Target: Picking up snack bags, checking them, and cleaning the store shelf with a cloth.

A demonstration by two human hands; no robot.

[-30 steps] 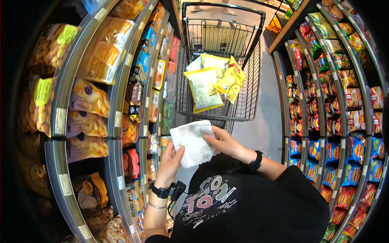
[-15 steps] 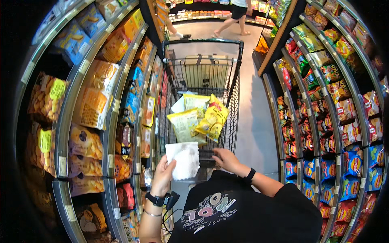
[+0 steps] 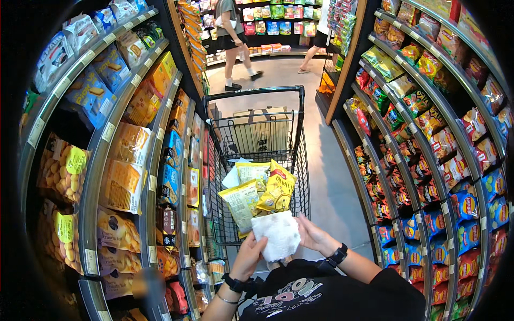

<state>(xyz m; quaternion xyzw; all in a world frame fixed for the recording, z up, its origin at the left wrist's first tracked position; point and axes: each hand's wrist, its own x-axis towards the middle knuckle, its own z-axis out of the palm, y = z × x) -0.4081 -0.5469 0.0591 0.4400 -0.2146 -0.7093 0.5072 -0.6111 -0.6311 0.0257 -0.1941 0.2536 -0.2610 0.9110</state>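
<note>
My left hand (image 3: 250, 255) pinches the left edge of a folded white tissue (image 3: 277, 235) with a wavy edge, thumb on top. On its other side, my right hand (image 3: 315, 234) has its fingers closed at the right edge of the same tissue; part of those fingers is hidden behind it. Just beyond stands a black wire shopping cart (image 3: 303, 176). Inside lie a bright yellow snack bag (image 3: 278, 187), a pale yellow-green bag (image 3: 239, 202) and another yellow-edged bag (image 3: 252, 172) behind them. A white item (image 3: 231, 177) shows at their left.
Shelves with biscuits and bread-like packs (image 3: 122, 184) line the left side. Chip bags (image 3: 466, 206) fill the right shelves. Grey floor (image 3: 334, 176) runs beside the cart. Ahead, a person in black shorts (image 3: 230, 45) and another person (image 3: 316, 45) cross the aisle's end.
The tissue has moved right, in front of my body, and my right hand has come from the cart's near end to its edge. The view has tilted up, and the people ahead have moved.
</note>
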